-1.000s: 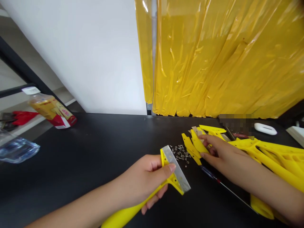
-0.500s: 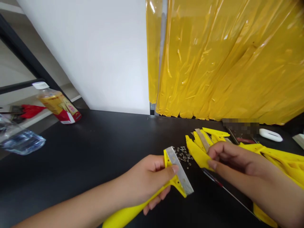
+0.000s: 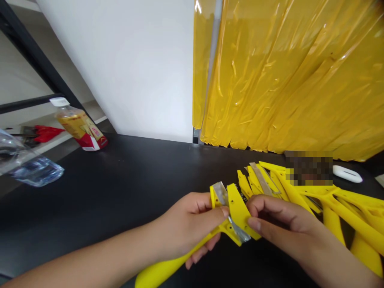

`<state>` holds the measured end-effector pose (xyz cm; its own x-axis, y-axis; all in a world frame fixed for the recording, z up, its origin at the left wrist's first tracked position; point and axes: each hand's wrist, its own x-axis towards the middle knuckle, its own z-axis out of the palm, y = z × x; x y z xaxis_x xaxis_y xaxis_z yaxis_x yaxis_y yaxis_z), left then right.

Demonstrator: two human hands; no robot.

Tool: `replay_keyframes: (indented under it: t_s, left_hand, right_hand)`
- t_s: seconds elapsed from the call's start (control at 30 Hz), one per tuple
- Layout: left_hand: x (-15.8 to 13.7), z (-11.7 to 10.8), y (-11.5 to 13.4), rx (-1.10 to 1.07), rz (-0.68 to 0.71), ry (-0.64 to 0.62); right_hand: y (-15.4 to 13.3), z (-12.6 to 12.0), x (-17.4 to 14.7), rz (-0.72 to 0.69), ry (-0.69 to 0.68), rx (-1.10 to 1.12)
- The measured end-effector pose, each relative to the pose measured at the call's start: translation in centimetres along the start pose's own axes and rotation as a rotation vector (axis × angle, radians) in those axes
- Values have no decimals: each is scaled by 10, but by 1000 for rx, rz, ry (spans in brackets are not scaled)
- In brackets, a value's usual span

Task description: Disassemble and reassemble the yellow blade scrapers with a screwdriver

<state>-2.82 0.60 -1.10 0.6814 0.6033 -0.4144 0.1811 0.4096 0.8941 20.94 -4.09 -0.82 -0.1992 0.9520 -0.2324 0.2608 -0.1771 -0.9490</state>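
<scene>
My left hand [image 3: 192,228] is closed round a yellow plastic scraper [image 3: 162,272], its thumb pressing on the head. A flat metal blade [image 3: 220,193] lies along that head. Between the fingertips of my right hand [image 3: 285,230] is a yellow cover plate [image 3: 239,210] with small holes. This plate is tilted over the blade and partly hides it; whether the two touch, I cannot tell. Just behind, a few small metal rings [image 3: 243,197] show on the black table, mostly covered by the plate and my right hand.
More yellow plates [image 3: 245,184] and a loose metal strip [image 3: 260,179] lie beyond my right hand. Several yellow scraper handles [image 3: 354,212] are heaped at the right. A white case [image 3: 347,174] sits behind them. Two bottles, one with a red-and-gold label [image 3: 81,128], are at the left.
My right hand has lifted the yellow cover plate off the pile and brought it left, over the scraper's blade. My left hand still holds the scraper. The view has shifted slightly.
</scene>
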Motion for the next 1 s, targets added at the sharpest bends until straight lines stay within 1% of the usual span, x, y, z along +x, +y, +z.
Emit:
replay_keyframes:
  t_s: [0.07,0.13,0.23,0.33,0.5,0.63,0.73,0.9,1.0]
  left_hand:
    - [0,0,0,2,4,-6]
    - [0,0,0,22,10,0]
    - [-1,3,0,25,14,25]
    - [-3,6,1,-4,20,42]
    - [-4,8,-1,70,45,-5]
    - [-1,7,-3,94,25,2]
    - [0,6,-3,97,21,-1]
    - [-1,5,-1,86,22,22]
    - [0,4,-1,63,36,-15]
  right_hand:
    - [1,3,2,27,10,-15]
    - [3,3,4,41,-15,-32]
    - [5,2,8,26,-64,-46]
    - [5,3,8,8,-57,-56]
    - [1,9,7,-9,-42,-57]
    - [2,10,8,12,-49,-28]
    - [5,9,10,19,-63,0]
    - [6,6,12,-14,-74,30]
    - [3,6,12,9,-101,50]
